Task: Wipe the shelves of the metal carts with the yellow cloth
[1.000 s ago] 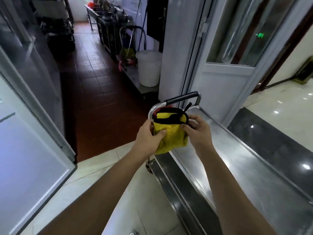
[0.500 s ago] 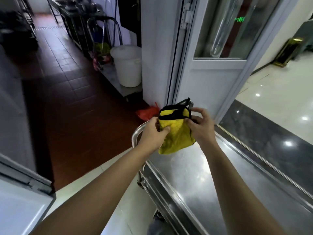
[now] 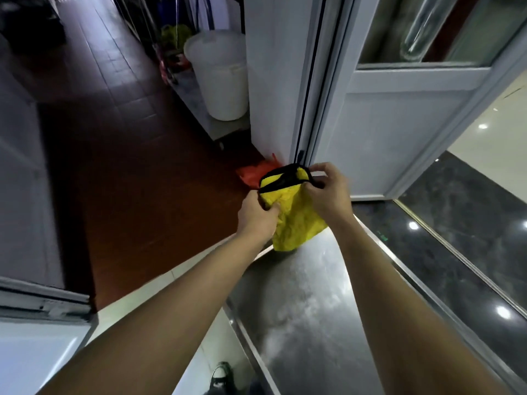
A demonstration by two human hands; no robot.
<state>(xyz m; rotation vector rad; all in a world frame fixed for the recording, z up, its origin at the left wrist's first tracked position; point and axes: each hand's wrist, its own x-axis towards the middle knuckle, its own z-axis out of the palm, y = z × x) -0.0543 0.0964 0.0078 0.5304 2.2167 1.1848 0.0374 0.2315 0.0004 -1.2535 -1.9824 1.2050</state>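
A yellow cloth (image 3: 293,220) with a black edge hangs above the far end of the metal cart's top shelf (image 3: 308,303). My left hand (image 3: 258,216) pinches its left side. My right hand (image 3: 330,192) pinches its upper right corner by the black edge. The cloth's lower tip reaches down close to the steel surface. The shelf shows pale smears and glare. The cart's far handle is hidden behind the cloth and my hands.
A white door frame and door (image 3: 379,115) stand just beyond the cart. A white bucket (image 3: 219,78) sits on a low trolley on the red tile floor to the left. An orange bag (image 3: 253,173) lies by the door post. A dark polished floor strip (image 3: 462,246) runs along the right.
The view has tilted down and closer to the cart. My hands have stayed on the cloth, and the cloth now hangs lower, near the shelf.
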